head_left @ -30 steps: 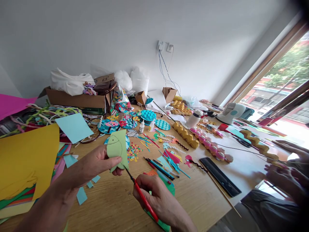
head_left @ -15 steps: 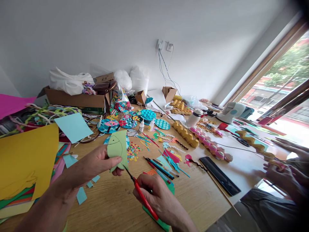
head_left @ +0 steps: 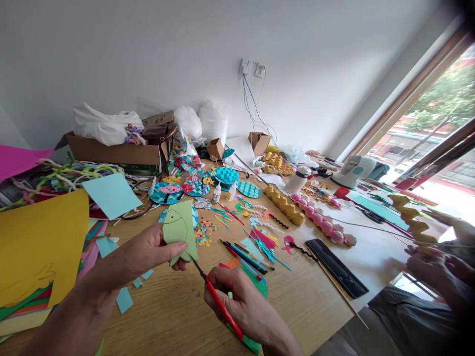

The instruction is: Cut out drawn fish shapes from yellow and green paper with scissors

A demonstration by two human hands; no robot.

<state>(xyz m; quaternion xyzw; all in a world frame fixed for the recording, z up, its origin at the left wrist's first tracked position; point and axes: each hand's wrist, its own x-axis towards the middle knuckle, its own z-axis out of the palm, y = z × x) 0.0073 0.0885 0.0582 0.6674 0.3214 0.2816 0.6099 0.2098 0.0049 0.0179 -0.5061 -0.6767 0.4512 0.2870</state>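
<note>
Pinched between the thumb and fingers of my left hand (head_left: 163,249) is a piece of light green paper (head_left: 178,225) with a fish outline drawn on it, held up above the table. My right hand (head_left: 235,301) grips red-handled scissors (head_left: 218,299), whose dark blades point up and left. The blade tips meet the lower right edge of the green paper, near the drawn tail. Fingers hide part of the fish's lower body. Under my right hand lies some darker green paper (head_left: 252,346).
Pencils (head_left: 245,257) and a black phone-like slab (head_left: 336,267) lie on the wooden table. Glue bottles (head_left: 216,193) and decorated blue discs (head_left: 166,192) stand farther back. Yellow card (head_left: 40,242) is at left. At right, another person's hands (head_left: 438,267) hold an egg-carton strip (head_left: 411,217).
My hands, the green paper and the scissors stay almost in place, blades still at the paper's edge. At right, the other person's egg-carton strip has swung to a steeper angle.
</note>
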